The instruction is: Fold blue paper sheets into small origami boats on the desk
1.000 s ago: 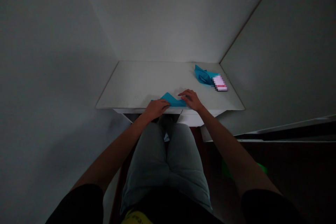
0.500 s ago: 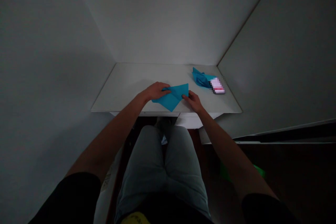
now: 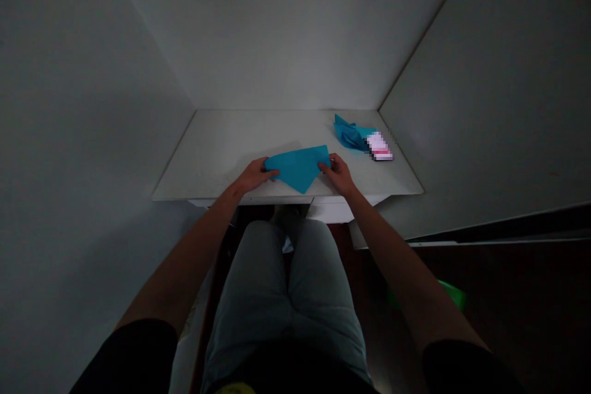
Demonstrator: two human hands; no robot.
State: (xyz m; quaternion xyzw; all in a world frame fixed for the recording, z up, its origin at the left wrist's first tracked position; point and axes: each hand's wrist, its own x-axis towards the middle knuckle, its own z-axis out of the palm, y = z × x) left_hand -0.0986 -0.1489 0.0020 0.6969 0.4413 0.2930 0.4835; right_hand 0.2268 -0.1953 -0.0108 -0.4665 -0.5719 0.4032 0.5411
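At frame centre, a blue sheet (image 3: 298, 167) is pinched at opposite ends by left hand (image 3: 255, 175) and right hand (image 3: 339, 173).

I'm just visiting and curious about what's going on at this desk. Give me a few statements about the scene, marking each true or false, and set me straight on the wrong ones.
1. The left hand holds one end of a blue sheet. True.
2. Only one hand touches the blue sheet. False: the right hand holds its other end.
3. A crumpled blue piece lies on the white desk. True.
4. Nothing lies next to the crumpled blue piece. False: a pixelated, phone-shaped item lies at its right.
5. The person's sleeves are black. True.
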